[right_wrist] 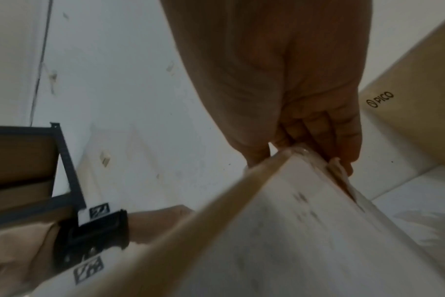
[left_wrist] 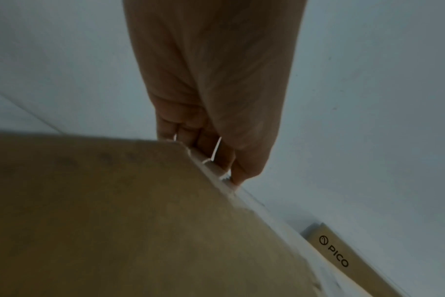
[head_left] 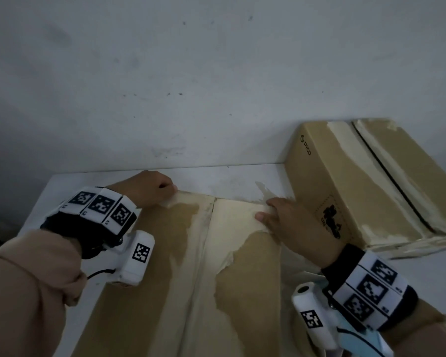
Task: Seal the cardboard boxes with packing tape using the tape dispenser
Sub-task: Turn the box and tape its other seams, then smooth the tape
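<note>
A large brown cardboard box (head_left: 150, 292) lies in front of me on the white table, flaps down, its middle seam (head_left: 204, 240) running away from me. Pale torn patches mark its top. My left hand (head_left: 152, 189) grips the far left edge, with fingers (left_wrist: 211, 152) curled over the rim of the box (left_wrist: 114, 211). My right hand (head_left: 281, 217) grips the far right corner of the box (right_wrist: 280, 231), thumb on top and fingers (right_wrist: 343, 140) down the far side. No tape dispenser can be made out. A light-blue object (head_left: 358, 338) sits under my right wrist; I cannot tell what it is.
A second cardboard box (head_left: 345, 176) marked PICO stands at the back right against the wall, close to my right hand, its top seam gaping. The white table (head_left: 229, 179) ends at the wall. A dark metal shelf (right_wrist: 66, 160) stands to the left.
</note>
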### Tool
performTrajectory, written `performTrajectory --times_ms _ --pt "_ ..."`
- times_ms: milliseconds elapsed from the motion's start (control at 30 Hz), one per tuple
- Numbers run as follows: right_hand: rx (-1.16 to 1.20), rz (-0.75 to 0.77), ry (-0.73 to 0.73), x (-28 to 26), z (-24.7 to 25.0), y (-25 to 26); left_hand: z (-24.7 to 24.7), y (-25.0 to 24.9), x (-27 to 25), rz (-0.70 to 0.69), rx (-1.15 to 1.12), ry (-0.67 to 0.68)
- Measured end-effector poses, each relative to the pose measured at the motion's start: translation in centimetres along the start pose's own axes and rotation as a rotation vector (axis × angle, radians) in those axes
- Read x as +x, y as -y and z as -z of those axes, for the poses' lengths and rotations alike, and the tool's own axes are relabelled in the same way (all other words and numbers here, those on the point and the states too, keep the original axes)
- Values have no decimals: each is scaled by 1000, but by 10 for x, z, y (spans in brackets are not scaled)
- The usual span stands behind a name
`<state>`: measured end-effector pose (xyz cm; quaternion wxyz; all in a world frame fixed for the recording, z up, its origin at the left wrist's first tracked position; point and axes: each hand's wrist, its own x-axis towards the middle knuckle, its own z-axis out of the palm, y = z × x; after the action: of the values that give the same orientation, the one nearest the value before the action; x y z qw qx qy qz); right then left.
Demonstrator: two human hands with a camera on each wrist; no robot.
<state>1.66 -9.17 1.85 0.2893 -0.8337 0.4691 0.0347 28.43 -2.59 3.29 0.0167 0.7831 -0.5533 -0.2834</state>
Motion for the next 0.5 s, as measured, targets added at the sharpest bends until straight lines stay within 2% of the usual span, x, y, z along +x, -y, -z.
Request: performTrajectory --times_ms 167,300,433,500 --pt "3 98 156 7 15 -4 0 2 3 -47 -19 -11" --pt "51 90 233 20 18 -16 -1 5 3 -88 -94 -22" --pt "339 11 369 19 16 -24 -1 2 -1 -123 -159 -36" --pt "397 23 355 13 14 -30 -1 -3 -4 -142 -253 -107"
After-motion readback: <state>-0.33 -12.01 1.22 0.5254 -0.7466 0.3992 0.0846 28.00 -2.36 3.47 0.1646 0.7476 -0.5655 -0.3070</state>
